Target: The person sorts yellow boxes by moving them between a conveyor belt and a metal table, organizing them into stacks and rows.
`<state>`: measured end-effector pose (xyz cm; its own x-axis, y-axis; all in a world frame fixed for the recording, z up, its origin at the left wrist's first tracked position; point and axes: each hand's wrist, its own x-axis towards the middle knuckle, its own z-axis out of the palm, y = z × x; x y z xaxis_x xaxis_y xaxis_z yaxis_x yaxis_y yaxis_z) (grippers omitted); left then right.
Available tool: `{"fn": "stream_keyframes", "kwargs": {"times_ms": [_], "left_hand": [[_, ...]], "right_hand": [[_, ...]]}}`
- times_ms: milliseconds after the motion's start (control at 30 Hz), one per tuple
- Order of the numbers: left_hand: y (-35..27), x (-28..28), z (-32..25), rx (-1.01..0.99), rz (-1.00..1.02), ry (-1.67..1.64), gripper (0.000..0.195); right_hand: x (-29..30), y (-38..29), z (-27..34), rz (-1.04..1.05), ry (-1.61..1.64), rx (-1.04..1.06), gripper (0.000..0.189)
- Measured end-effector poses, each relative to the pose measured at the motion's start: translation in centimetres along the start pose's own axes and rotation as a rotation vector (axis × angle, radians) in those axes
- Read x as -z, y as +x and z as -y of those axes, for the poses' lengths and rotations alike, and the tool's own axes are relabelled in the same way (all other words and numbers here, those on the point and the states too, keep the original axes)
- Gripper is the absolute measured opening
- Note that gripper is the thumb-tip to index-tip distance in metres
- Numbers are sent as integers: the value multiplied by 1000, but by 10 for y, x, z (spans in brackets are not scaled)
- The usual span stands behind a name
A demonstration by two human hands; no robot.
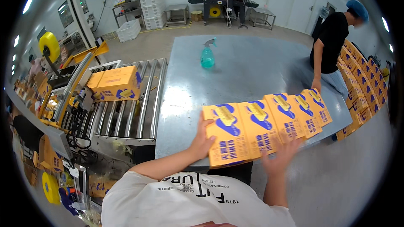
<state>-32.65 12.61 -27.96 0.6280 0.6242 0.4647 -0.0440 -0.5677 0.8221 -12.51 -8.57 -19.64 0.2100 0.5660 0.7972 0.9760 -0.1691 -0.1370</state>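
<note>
Several orange cardboard cartons with blue print stand side by side in a slightly curved row on the metal table's near edge. My left hand (203,138) lies against the left end of the nearest carton (228,135), its fingers apart. My right hand (282,156), blurred, is at the lower front of the row, near the second carton (260,129) and the third carton (284,116), with its fingers spread. Whether it touches them I cannot tell. A co-worker's hand (316,84) is at the far right end of the row, by the last carton (318,107).
A teal spray bottle (207,57) stands on the metal table (252,66). At left, a roller conveyor (145,101) carries an orange carton (118,83) beside a tape machine (72,82). The co-worker (331,44) is at the table's right side, before stacked cartons (359,78).
</note>
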Motion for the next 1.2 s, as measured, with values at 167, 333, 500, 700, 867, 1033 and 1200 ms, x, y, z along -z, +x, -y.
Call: {"fn": "stream_keyframes", "kwargs": {"times_ms": [167, 333, 500, 700, 867, 1033, 1200], "left_hand": [[35, -66, -10, -142, 90, 201, 87], [62, -43, -14, 49, 480, 186, 89], [84, 38, 3, -14, -2, 399, 59], [142, 190, 7, 39, -330, 836, 56], [158, 303, 49, 551, -357, 1176, 70], [153, 331, 49, 950, -419, 1181, 79], [153, 295, 40, 909, -366, 1182, 80]], "right_hand": [[-22, 4, 41, 198, 333, 342, 30], [-32, 5, -31, 113, 85, 146, 23], [-25, -2, -112, 105, -91, 128, 26], [-30, -10, -195, 131, -324, 14, 33], [-26, 8, -196, 232, -445, -165, 48], [-45, 0, -175, 241, -766, -430, 76], [-65, -31, -155, 49, -484, -250, 61]]}}
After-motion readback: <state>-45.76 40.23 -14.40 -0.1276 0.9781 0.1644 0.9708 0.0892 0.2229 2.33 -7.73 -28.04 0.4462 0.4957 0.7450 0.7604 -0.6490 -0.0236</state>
